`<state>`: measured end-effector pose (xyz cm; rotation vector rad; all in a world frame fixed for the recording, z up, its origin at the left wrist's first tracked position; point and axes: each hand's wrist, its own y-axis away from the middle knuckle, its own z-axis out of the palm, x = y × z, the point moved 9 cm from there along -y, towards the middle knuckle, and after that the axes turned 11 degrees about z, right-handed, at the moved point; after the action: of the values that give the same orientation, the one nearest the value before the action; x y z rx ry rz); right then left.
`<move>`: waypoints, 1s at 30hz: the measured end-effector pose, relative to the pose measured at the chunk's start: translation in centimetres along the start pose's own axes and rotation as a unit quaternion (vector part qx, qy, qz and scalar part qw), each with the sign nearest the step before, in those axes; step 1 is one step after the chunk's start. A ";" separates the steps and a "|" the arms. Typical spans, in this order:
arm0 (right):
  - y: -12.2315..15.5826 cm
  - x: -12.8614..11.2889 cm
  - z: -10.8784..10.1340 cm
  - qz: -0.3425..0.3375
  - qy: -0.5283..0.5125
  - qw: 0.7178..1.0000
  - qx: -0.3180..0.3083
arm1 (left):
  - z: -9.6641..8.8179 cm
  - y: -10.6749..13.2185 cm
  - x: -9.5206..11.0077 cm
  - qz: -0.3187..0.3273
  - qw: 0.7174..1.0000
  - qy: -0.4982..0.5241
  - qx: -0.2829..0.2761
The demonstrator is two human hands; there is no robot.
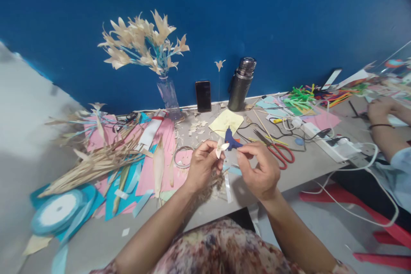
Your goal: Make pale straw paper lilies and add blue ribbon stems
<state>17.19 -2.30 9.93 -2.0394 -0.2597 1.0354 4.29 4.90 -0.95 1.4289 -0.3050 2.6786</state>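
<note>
My left hand [205,163] pinches a small pale flower [221,148] with pointed petals, which looks made of dried husk. Close by on the right, my right hand [259,165] has thumb and forefinger pressed together; what they hold, if anything, is too small to make out. Just beyond both hands a blue glue gun [230,140] rests with its nozzle over a yellow paper sheet [221,120]. Red-handled scissors [282,154] lie to the right of the gun. A roll of tape [183,156] lies left of my left hand.
Husk flowers [141,43] stand in a clear bottle [168,96] at the wall, near a phone [203,96] and a flask [241,85]. Dried husks [93,167] and a ribbon spool [59,209] lie left. A power strip [327,140] and another person's arm [385,126] are right.
</note>
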 end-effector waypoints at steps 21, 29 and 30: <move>0.6 3.4 5.0 0.128 -0.099 0.978 -0.133 | -1.3 -0.4 -0.7 -0.083 0.996 0.031 0.010; 1.3 5.1 6.7 0.237 -0.207 0.928 -0.201 | -1.9 -0.3 -0.5 -0.091 0.996 0.021 0.010; 1.5 5.1 6.9 0.248 -0.215 0.922 -0.208 | -2.0 -0.3 -0.6 -0.095 0.995 0.032 0.012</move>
<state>15.05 3.31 3.56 -2.2915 -0.2024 1.8860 3.11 5.61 -2.49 1.3028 -0.1244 2.5753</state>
